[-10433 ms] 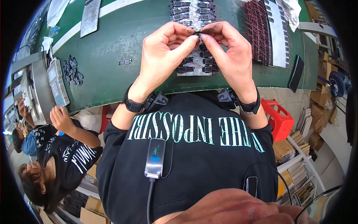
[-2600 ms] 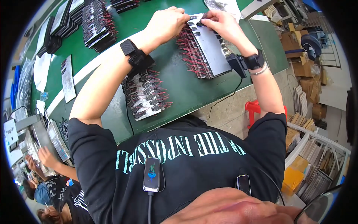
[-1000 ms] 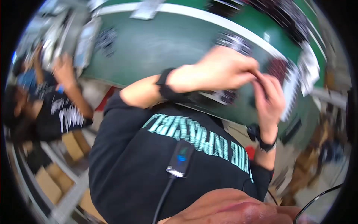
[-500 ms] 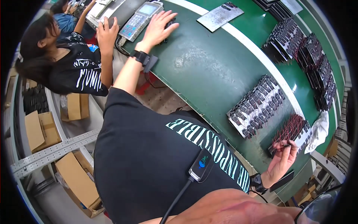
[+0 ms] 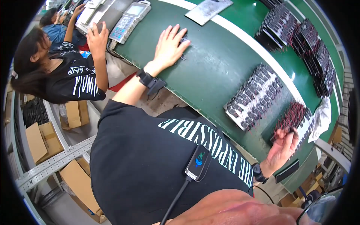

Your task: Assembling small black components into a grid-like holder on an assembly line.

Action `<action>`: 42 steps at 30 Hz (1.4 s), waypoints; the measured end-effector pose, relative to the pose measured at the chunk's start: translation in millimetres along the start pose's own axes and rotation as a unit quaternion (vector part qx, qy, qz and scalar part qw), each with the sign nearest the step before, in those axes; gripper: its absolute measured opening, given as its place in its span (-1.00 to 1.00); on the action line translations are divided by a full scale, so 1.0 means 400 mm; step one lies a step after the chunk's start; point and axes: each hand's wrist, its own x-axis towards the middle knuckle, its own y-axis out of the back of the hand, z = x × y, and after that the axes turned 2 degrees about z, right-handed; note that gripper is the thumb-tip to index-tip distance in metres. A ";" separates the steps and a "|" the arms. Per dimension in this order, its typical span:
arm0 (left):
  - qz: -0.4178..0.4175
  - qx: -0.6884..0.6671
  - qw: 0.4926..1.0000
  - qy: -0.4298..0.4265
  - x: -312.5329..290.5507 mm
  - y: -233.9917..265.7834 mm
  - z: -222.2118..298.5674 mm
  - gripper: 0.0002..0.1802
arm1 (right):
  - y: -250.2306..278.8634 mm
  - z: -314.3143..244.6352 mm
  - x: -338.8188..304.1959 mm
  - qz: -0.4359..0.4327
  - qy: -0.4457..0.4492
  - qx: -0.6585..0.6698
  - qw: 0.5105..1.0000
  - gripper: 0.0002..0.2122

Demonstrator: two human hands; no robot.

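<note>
My left hand (image 5: pixel 169 48) lies palm down on the green work table (image 5: pixel 213 60), its fingers stretched out. Small dark parts (image 5: pixel 183 47) peek out beneath and beside its fingers; most of them are hidden. At the right, my right hand (image 5: pixel 282 148) is closed in a pinch on a small black part (image 5: pixel 292 130), whose kind is too small to make out. Just beyond it lies a white board (image 5: pixel 307 125) with black pieces and thin red wires (image 5: pixel 293 116). Left of that sits another white board (image 5: pixel 253 96) covered with rows of small black parts with red wires.
A grey handheld device with keypad and screen (image 5: pixel 129 22) lies at the table's far left. A bare metal plate (image 5: pixel 208 10) rests at the far edge. Stacks of loaded boards (image 5: pixel 277 26) stand on the green surface beyond. A co-worker (image 5: pixel 56 71) sits at the left, near cardboard boxes (image 5: pixel 45 140).
My left hand has slid right and nearer across the table, away from the handheld device, with small dark parts under it. My right hand stays near the wired board, still pinching.
</note>
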 end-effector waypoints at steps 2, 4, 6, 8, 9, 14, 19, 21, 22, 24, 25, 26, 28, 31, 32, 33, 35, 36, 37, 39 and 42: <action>0.001 -0.008 1.000 0.002 -0.014 -0.021 0.110 -0.36 | -0.002 -0.001 0.003 -0.012 -0.001 -0.002 1.000 -0.82; 0.012 -0.011 1.000 0.010 -0.021 -0.036 0.205 -0.32 | -0.013 -0.008 0.001 -0.018 -0.006 -0.007 1.000 -0.82; 0.019 -0.060 0.998 0.008 -0.028 -0.061 0.275 -0.31 | -0.022 -0.007 0.006 -0.039 -0.002 0.002 0.999 -0.81; 0.051 -0.149 0.988 0.011 -0.029 -0.097 0.328 -0.30 | -0.015 -0.005 0.005 -0.033 0.001 -0.006 0.999 -0.81; 0.040 -0.157 0.987 0.006 -0.026 -0.119 0.332 -0.30 | -0.011 -0.002 0.003 -0.042 0.005 -0.003 0.999 -0.81; 0.180 -0.186 0.963 -0.071 0.040 -0.012 0.396 -0.64 | 0.026 0.005 -0.020 -0.029 0.022 -0.013 0.999 -0.81; -0.065 -0.179 0.970 -0.154 0.008 0.078 0.312 -0.68 | 0.054 0.007 -0.038 0.004 0.014 -0.024 1.000 -0.82; -0.067 -0.167 0.964 -0.196 -0.005 0.065 0.325 -0.74 | 0.045 0.010 -0.035 -0.007 0.020 -0.027 0.999 -0.83; -0.066 -0.155 0.957 -0.236 -0.009 0.058 0.338 -0.79 | 0.041 0.013 -0.034 -0.012 0.024 -0.029 0.999 -0.83; -0.065 -0.146 0.947 -0.280 -0.002 0.043 0.361 -0.82 | 0.037 0.019 -0.025 -0.014 0.018 -0.028 0.999 -0.83; -0.061 -0.134 0.939 -0.312 0.011 0.031 0.373 -0.83 | 0.037 0.020 -0.019 -0.019 0.011 -0.028 0.999 -0.84; -0.056 -0.123 0.929 -0.343 0.024 0.020 0.384 -0.83 | 0.036 0.020 -0.015 -0.024 0.005 -0.028 0.999 -0.84; -0.050 -0.117 0.916 -0.380 0.039 0.014 0.401 -0.83 | 0.029 0.016 -0.018 -0.020 0.004 -0.034 0.999 -0.85; -0.094 -0.124 0.892 -0.425 0.061 0.010 0.421 -0.84 | 0.021 0.013 -0.029 -0.003 0.007 -0.051 0.999 -0.85; -0.090 -0.138 0.884 -0.437 0.064 0.010 0.419 -0.84 | 0.018 0.016 -0.031 0.004 -0.003 -0.058 0.998 -0.86; -0.110 -0.128 0.895 -0.412 0.063 0.018 0.403 -0.84 | 0.015 0.019 -0.035 0.012 -0.012 -0.065 0.998 -0.86; -0.099 -0.156 0.922 -0.340 0.068 0.045 0.405 -0.81 | 0.024 0.016 -0.031 0.035 -0.005 -0.087 0.996 -0.86; -0.076 -0.193 0.933 -0.293 0.082 0.078 0.418 -0.78 | 0.019 0.016 -0.028 0.028 -0.010 -0.078 0.997 -0.86; -0.073 -0.210 0.924 -0.310 0.090 0.099 0.445 -0.78 | 0.016 0.012 -0.023 0.020 -0.016 -0.068 0.997 -0.86; -0.098 -0.369 0.912 -0.151 0.090 0.138 0.472 -0.74 | 0.000 0.007 -0.021 0.022 -0.013 -0.073 0.997 -0.86; -0.138 -0.527 0.835 -0.078 0.048 0.123 0.583 -0.73 | -0.055 -0.008 -0.016 0.005 -0.006 -0.054 0.998 -0.86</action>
